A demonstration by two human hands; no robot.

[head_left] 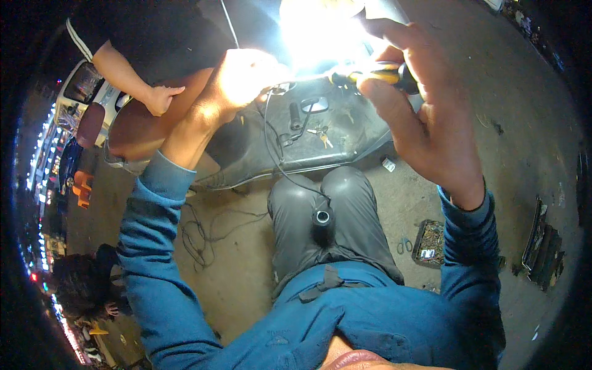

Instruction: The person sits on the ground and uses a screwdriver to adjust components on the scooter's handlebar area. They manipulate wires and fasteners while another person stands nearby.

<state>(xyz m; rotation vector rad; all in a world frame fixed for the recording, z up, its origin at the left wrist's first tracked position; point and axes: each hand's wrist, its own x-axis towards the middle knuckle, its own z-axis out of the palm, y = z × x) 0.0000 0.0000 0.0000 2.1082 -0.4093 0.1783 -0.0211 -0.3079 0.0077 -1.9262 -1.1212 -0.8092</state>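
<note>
My right hand (435, 111) is closed round the black and yellow handle of a screwdriver (385, 73), whose shaft points left toward my left hand. My left hand (237, 80) is pinched at the shaft's far end. Glare from a bright lamp (320, 31) washes out its fingertips, so what they grip is hidden. Just under them is a small metallic part (280, 89). A thin black cable (266, 132) hangs from there to a black cylinder with a metal-ringed end (322, 217) between my thighs.
Before my knees, a dark scooter-like floorboard (246, 163) bears keys (324, 137), a black grip (295, 116) and a mirror (315, 105). A tray of small parts (430, 242) sits on the ground. Another person's hand (161, 98) rests near the brown seat (151, 129). Loose cable (206, 237) lies left.
</note>
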